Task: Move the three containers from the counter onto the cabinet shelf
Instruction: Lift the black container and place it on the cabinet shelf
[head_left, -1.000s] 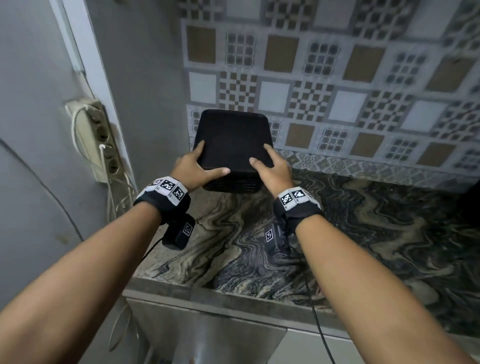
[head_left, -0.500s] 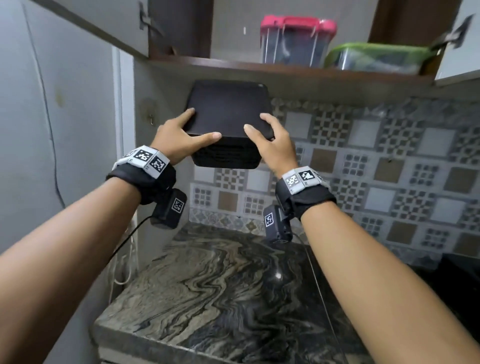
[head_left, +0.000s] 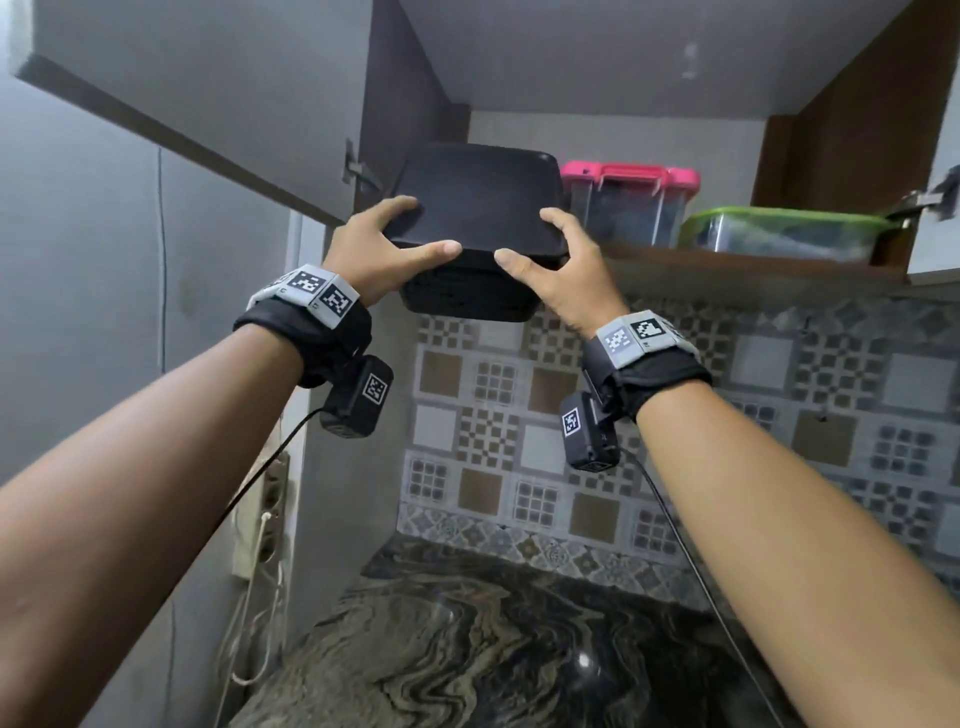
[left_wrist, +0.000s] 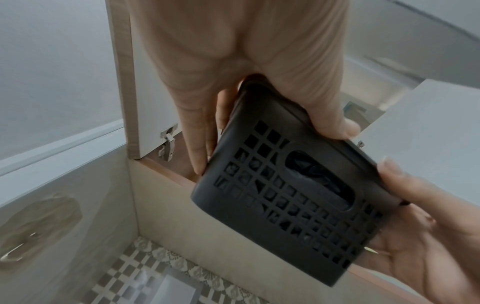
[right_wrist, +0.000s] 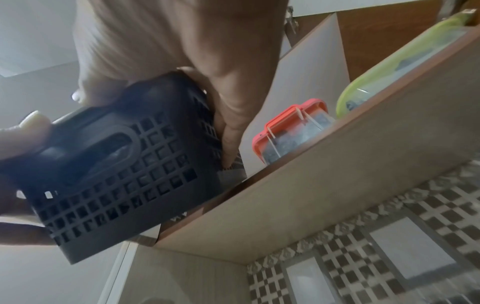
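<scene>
A black lidded container (head_left: 475, 208) with latticed sides (left_wrist: 285, 205) (right_wrist: 124, 176) is held up at the front edge of the cabinet shelf (head_left: 727, 270), at its left end. My left hand (head_left: 379, 249) grips its left side, thumb on the lid. My right hand (head_left: 561, 265) grips its right side the same way. A pink-lidded clear container (head_left: 631, 200) (right_wrist: 288, 131) and a green-lidded clear container (head_left: 784, 234) (right_wrist: 389, 67) stand on the shelf to the right.
The cabinet's left door (head_left: 208, 93) hangs open, with its hinge (left_wrist: 167, 144) close to the black container. A tiled wall (head_left: 675, 415) and a marbled counter (head_left: 493, 649) lie below. A power strip (head_left: 262, 519) with cables hangs on the left wall.
Both hands have lifted the black container from the counter up to the level of the shelf, and it now overlaps the shelf's left end.
</scene>
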